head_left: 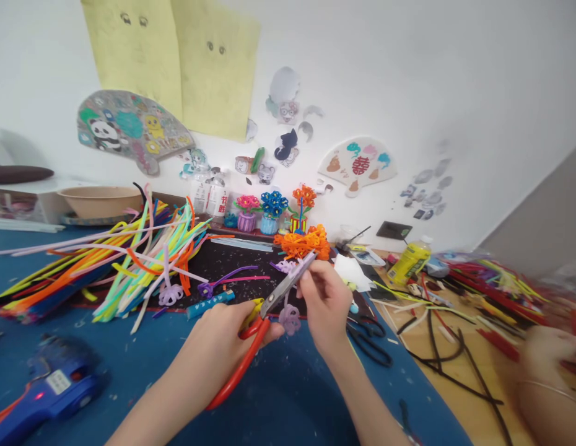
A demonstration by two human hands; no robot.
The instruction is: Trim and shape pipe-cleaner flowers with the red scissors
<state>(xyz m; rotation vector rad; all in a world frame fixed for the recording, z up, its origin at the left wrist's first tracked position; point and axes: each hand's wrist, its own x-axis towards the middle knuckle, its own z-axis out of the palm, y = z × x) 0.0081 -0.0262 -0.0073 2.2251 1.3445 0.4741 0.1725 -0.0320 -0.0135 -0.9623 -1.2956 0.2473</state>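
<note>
My left hand [232, 331] is closed around red-handled scissors [281, 290], their blades pointing up and right and looking closed together. A bit of yellow [254, 311] shows beside its fingers. Close to the blade tips, my right hand [327, 303] is closed in a pinch at a lilac pipe-cleaner flower [290, 319], which hangs under the blades. The exact grip is partly hidden by the fingers and the blade. Behind the scissors lie a lilac looped piece [284, 266] and a heap of orange pipe-cleaner loops [304, 243].
A big pile of coloured pipe cleaners [144, 260] spreads at left, with a blue glue gun [60, 378] in front. Potted pipe-cleaner flowers [272, 214] stand by the wall. Black scissors [369, 341] and a yellow bottle [411, 260] are at right, near another person's arm [548, 384].
</note>
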